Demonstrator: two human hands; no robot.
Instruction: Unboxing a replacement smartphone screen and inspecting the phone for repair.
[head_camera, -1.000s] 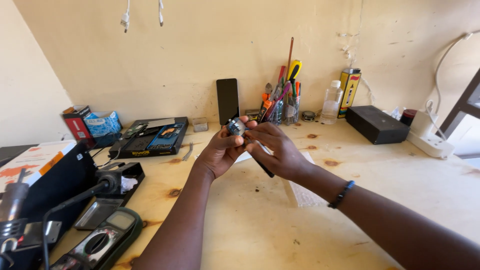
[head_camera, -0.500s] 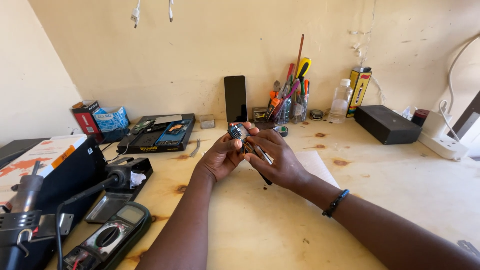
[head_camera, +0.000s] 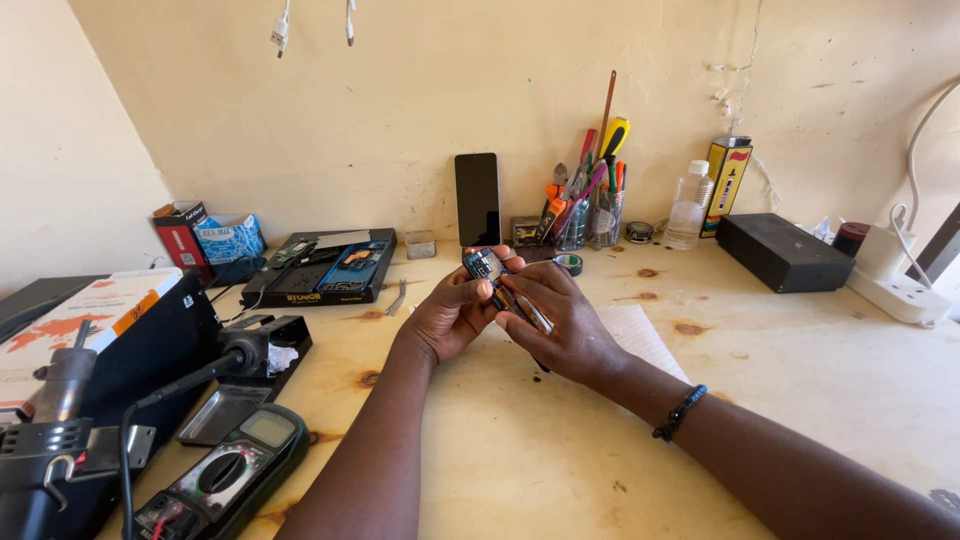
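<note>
Pale plywood worktop lies under both hands. The left hand grips a small opened phone, its long axis tilting away leftward; the right hand pinches a slim tool against its near end.

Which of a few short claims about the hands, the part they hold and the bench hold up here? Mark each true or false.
1. Both hands are on a small circuit board. True: the left hand grips it and the right hand works at it.
2. The right hand holds a thin tool. True.
3. The phone lies flat on the bench. False: it stands upright against the wall.
4. The multimeter is by the right forearm. False: it lies at the near left, beside the left forearm.
5. The clear bottle is in the left hand. False: it stands by the wall, untouched.
</note>
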